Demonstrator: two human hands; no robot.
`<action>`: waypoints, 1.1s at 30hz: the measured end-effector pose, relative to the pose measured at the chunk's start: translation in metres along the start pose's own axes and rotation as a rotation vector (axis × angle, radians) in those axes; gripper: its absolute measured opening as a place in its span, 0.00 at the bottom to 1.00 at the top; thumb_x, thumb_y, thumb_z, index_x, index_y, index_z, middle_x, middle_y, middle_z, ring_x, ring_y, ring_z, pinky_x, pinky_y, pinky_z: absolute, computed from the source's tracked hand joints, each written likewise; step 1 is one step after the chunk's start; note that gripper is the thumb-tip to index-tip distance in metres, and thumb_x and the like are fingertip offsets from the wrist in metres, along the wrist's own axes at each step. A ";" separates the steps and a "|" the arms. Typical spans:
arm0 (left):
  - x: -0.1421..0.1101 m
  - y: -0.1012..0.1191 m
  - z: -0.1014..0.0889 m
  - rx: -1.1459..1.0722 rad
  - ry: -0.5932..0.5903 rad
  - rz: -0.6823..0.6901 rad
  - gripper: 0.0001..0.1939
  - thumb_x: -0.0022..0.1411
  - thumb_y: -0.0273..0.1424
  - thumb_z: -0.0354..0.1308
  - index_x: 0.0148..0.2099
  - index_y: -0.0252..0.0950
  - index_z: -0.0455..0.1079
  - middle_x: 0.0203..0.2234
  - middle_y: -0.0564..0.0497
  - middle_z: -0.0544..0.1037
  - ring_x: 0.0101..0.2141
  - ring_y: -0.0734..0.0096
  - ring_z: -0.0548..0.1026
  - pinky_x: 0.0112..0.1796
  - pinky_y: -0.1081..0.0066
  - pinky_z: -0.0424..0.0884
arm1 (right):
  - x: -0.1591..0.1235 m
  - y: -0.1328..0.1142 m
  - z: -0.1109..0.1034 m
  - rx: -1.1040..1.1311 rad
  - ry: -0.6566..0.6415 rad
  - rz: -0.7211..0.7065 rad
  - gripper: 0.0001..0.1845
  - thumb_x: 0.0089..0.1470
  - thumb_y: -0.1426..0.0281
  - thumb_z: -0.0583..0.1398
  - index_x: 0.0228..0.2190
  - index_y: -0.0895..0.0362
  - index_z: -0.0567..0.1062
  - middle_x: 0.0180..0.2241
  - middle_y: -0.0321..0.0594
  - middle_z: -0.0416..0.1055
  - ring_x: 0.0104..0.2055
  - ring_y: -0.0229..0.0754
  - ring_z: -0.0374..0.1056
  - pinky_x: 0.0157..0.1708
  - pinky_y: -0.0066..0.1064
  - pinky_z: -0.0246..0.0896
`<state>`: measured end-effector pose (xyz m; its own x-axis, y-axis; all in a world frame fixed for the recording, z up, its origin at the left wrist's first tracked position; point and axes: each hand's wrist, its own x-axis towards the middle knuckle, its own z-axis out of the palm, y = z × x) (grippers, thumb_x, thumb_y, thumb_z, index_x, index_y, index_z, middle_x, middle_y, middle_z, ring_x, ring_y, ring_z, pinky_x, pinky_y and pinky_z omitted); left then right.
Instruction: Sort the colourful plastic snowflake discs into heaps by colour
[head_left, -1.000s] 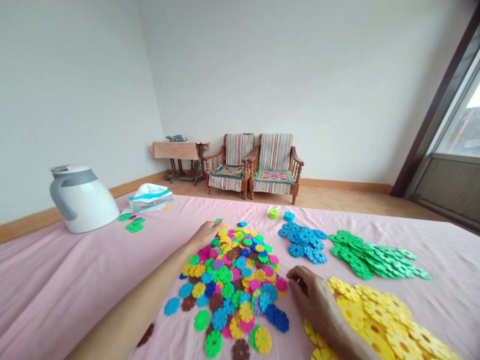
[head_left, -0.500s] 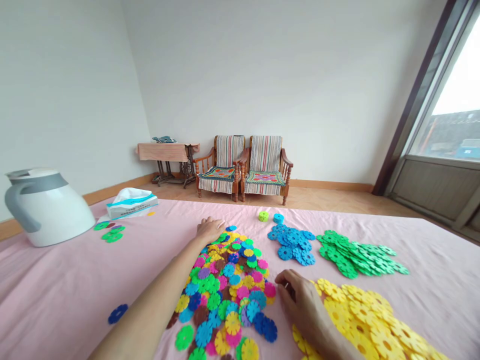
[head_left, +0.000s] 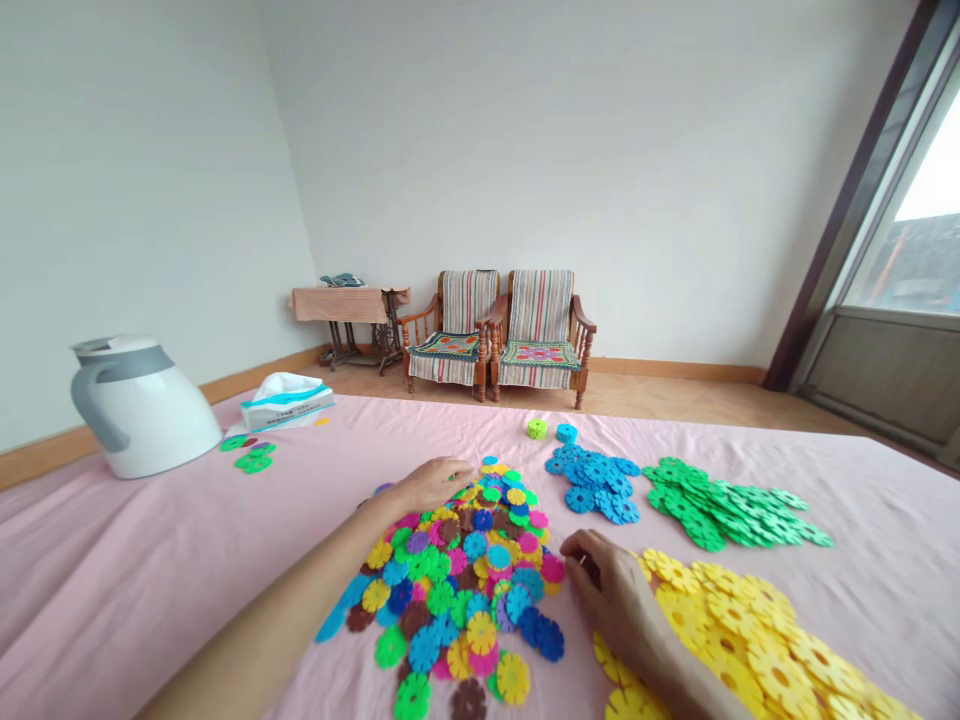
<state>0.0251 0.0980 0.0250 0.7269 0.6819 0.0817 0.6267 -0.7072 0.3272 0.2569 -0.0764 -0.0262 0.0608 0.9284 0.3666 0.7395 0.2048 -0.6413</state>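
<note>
A heap of mixed-colour plastic snowflake discs (head_left: 450, 560) lies on the pink cloth. Over its far left edge rests my left hand (head_left: 435, 484), fingers stretched out low, its fingertips partly hidden behind discs. My right hand (head_left: 616, 590) is between the heap and a pile of yellow discs (head_left: 780, 640), its fingers curled toward the thumb. Those fingertips are beside a pink disc (head_left: 553, 568) at the heap's right edge. Whether anything is inside the curl cannot be seen. Beyond it lie a pile of blue discs (head_left: 596, 480) and a pile of green discs (head_left: 731, 508).
A white jug (head_left: 154, 415) with a grey handle stands at left, near a tissue box (head_left: 289, 402) and a few loose green discs (head_left: 255, 459). A small green stack (head_left: 536, 429) and blue stack (head_left: 566, 433) sit farther back. Two wooden chairs (head_left: 540, 330) stand beyond the cloth.
My left hand has slid along the heap's far left side, and its fingers now reach farther over the discs. My right hand stays beside the heap. The view has turned slightly left.
</note>
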 end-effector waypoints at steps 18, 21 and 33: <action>-0.212 0.009 -0.038 -0.060 -0.159 -0.412 0.12 0.42 0.29 0.54 0.34 0.37 0.61 0.31 0.54 0.67 0.32 0.69 0.67 0.32 0.75 0.62 | -0.001 0.000 -0.002 -0.051 -0.032 0.022 0.11 0.53 0.67 0.49 0.28 0.55 0.70 0.25 0.35 0.70 0.23 0.37 0.63 0.24 0.26 0.55; -0.214 0.018 -0.030 -0.133 -0.160 -0.404 0.07 0.44 0.26 0.49 0.30 0.37 0.59 0.29 0.54 0.66 0.29 0.72 0.65 0.30 0.76 0.60 | 0.000 0.001 -0.001 -0.044 -0.031 0.015 0.11 0.52 0.68 0.50 0.29 0.55 0.71 0.25 0.36 0.70 0.23 0.37 0.64 0.24 0.26 0.55; -0.210 -0.063 -0.024 -0.280 0.082 -0.532 0.15 0.48 0.38 0.53 0.38 0.36 0.62 0.20 0.58 0.59 0.24 0.72 0.62 0.26 0.75 0.59 | 0.001 0.003 0.001 0.004 -0.003 0.011 0.08 0.51 0.72 0.51 0.28 0.56 0.70 0.25 0.35 0.69 0.24 0.36 0.62 0.25 0.26 0.53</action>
<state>-0.1741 0.0036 0.0096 0.3033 0.9484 -0.0920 0.7922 -0.1973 0.5775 0.2590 -0.0750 -0.0285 0.0664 0.9316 0.3574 0.7358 0.1962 -0.6481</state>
